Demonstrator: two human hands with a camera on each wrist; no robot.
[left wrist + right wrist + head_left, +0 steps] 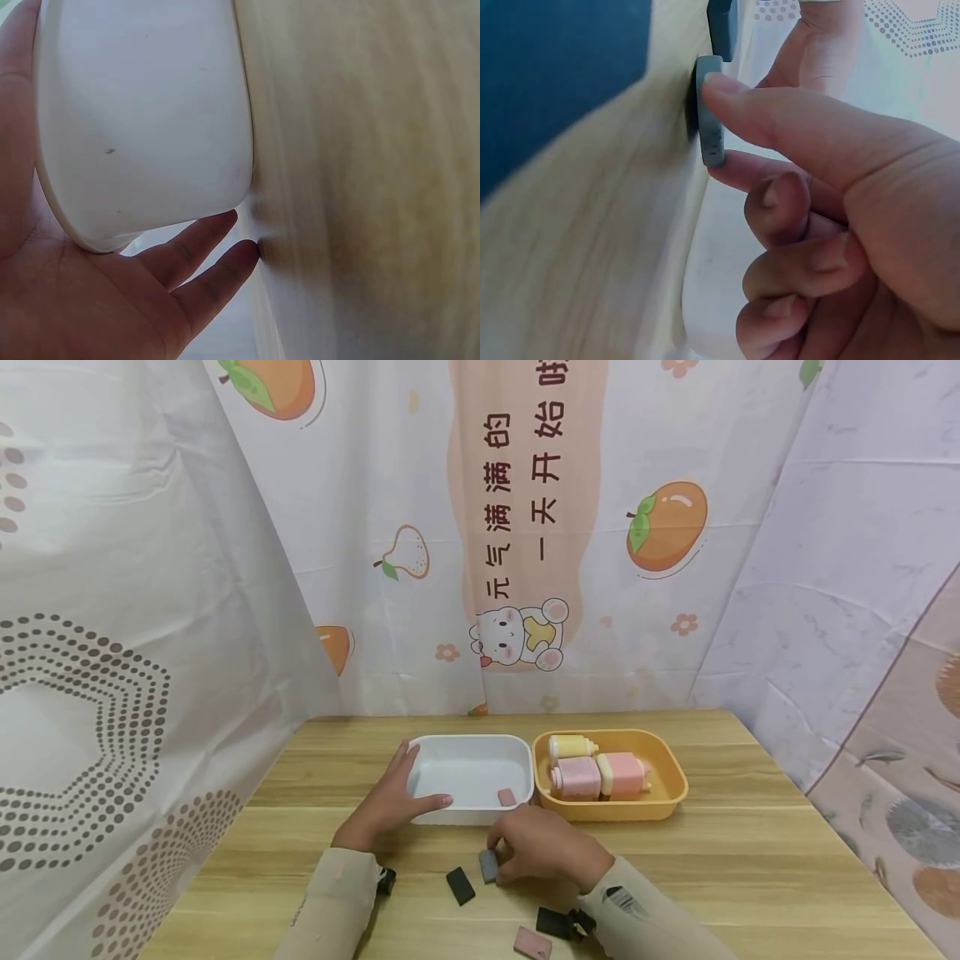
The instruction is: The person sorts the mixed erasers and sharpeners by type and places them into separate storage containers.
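Observation:
My left hand [390, 802] rests around the left end of a white plastic tray [457, 768]. Its thumb reaches along the front rim, and in the left wrist view its extended fingers lie against the tray's end wall. In front of the tray, my right hand [547, 852] pinches a small grey rectangular block [712, 112] between thumb and index finger, the other fingers curled in. The block is at the table surface. A pink block [507, 797] lies inside the tray's front right corner. Left of the grey block is a black block [461, 886].
Touching the white tray on its right stands a yellow tray [666, 789] with yellow, lilac and pink bottle-shaped items. Near the right forearm lie another black block [553, 923] and a pink block [532, 942]. Printed curtains [390, 635] hang behind the wooden table [750, 827].

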